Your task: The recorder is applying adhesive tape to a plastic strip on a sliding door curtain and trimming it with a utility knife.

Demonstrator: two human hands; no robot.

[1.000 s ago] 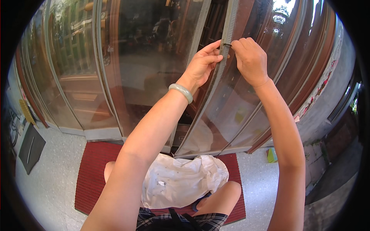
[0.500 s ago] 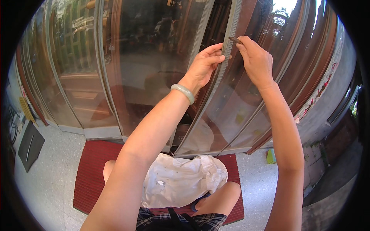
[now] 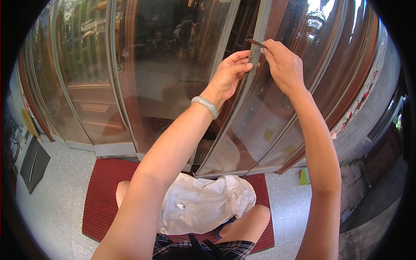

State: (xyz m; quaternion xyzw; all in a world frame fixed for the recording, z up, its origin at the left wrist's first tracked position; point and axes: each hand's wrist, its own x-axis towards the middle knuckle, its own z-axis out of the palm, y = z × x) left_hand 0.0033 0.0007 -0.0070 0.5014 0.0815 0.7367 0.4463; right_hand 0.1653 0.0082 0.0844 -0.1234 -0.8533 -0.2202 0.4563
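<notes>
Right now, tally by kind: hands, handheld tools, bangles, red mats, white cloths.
Hands: 2 (left hand, right hand)
Thin dark tool: 1
Pale bangle: 1
Red mat: 1
White cloth: 1
Total: 6

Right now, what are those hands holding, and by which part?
The right hand holds a thin dark tool by its right end; the left hand pinches a toothed grey strip along its upper stretch.

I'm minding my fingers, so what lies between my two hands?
In the head view, a grey edge strip lies between them, a thin dark tool in your right hand pointing across.
</notes>
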